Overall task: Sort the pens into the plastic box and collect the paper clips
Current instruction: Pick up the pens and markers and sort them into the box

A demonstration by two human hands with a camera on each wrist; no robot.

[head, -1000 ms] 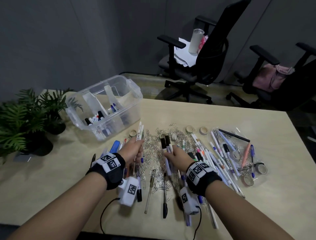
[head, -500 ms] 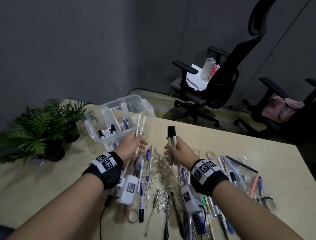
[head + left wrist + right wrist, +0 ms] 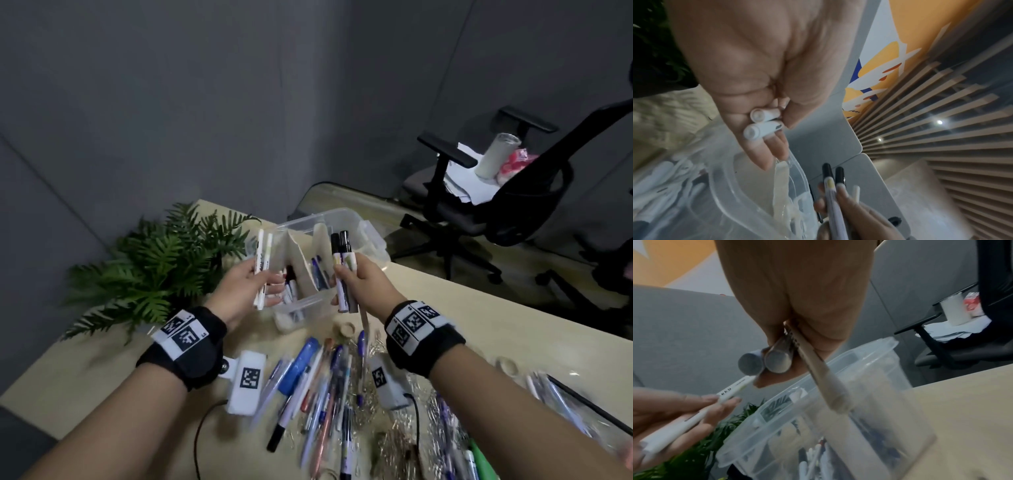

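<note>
Along the near edge of the table lies a jumble of loose pens with paper clips scattered among them. Above that, both hands are raised side by side. The left hand pinches two white pens between thumb and fingers, their tips pointing up. The right hand is closed around two black-capped markers and a thinner pen that hangs below it. Just beyond the hands, toward the table's far left corner, sits the clear plastic box, with pens already in its compartments. A fern stands to its left, and an office chair is past the far edge.
</note>
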